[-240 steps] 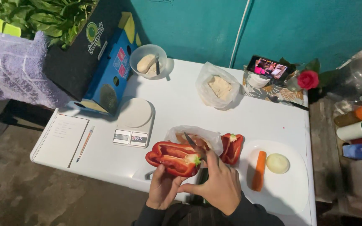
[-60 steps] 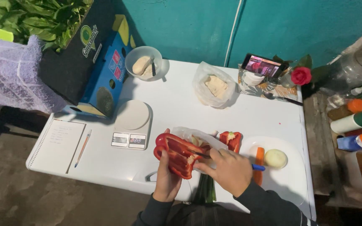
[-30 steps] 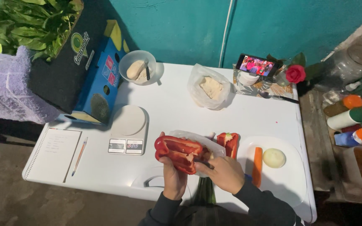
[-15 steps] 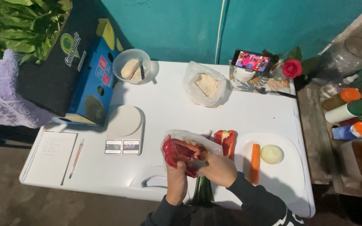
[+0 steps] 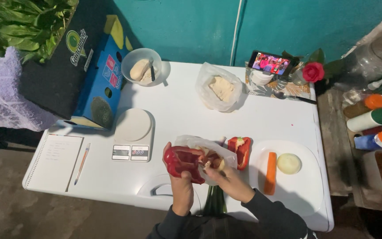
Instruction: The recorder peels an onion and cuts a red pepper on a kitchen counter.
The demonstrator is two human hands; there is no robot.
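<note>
The left hand point(image 5: 180, 183) grips a red pepper half point(image 5: 183, 162) near the table's point(image 5: 191, 115) front edge, cut side up, over a clear bag point(image 5: 202, 146). The right hand's point(image 5: 226, 179) fingers are pinched inside the pepper's hollow at the pale core; what they grip I cannot tell. Another pepper piece point(image 5: 240, 151) stands just beside the bag. A carrot point(image 5: 270, 172) and onion point(image 5: 288, 163) lie on a white board point(image 5: 303, 194) to the right. A scale point(image 5: 132, 135) sits to the left, with a notebook point(image 5: 54, 161) and pencil point(image 5: 81, 163) beyond.
</note>
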